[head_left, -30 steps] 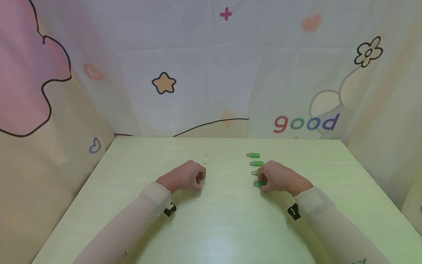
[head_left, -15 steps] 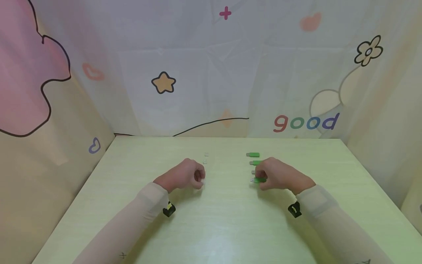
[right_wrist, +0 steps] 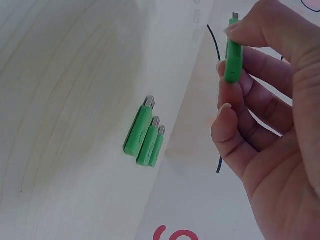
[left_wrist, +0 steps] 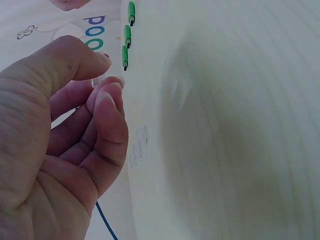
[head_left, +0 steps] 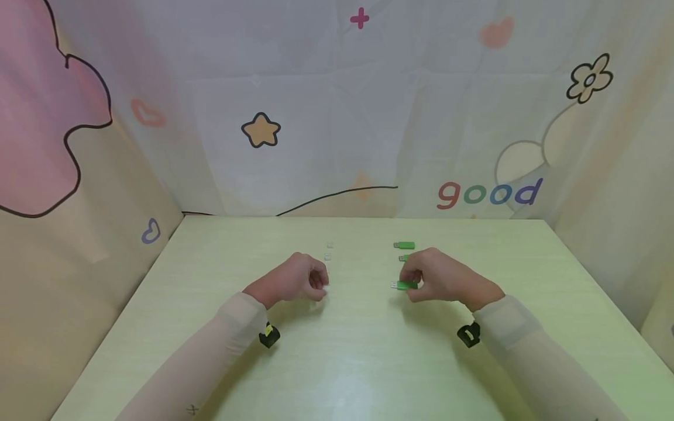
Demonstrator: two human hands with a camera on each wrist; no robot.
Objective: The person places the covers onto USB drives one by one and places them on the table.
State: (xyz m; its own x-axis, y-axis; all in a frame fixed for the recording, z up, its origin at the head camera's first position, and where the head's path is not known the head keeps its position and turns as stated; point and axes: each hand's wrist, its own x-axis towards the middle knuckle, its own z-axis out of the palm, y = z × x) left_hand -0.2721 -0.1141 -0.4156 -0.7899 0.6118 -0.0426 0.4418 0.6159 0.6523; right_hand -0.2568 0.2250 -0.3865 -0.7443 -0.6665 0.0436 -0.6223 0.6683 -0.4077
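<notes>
Nearest to me on the pale green table [head_left: 337, 362] are my two sleeved forearms, each with a small black wrist camera. My left hand [head_left: 295, 283] hovers just above the tabletop with its fingers curled, and between thumb and fingertips [left_wrist: 107, 92] it pinches a small clear cap [left_wrist: 97, 80], best seen from the left wrist. My right hand [head_left: 447, 278] is level with it and well apart, fingers curled, pinching a green USB stick [head_left: 404, 285] lifted off the table, its metal plug pointing toward my left hand; the right wrist view shows the same stick [right_wrist: 233, 57] held between thumb and forefinger. Just behind the right hand, three more green USB sticks [right_wrist: 145, 132] lie side by side in a row on the table, partly hidden by my hand in the head view. Behind the left hand lie two more clear caps [head_left: 329, 251]. Farthest back hangs a cartoon-printed cloth backdrop [head_left: 337, 105].
</notes>
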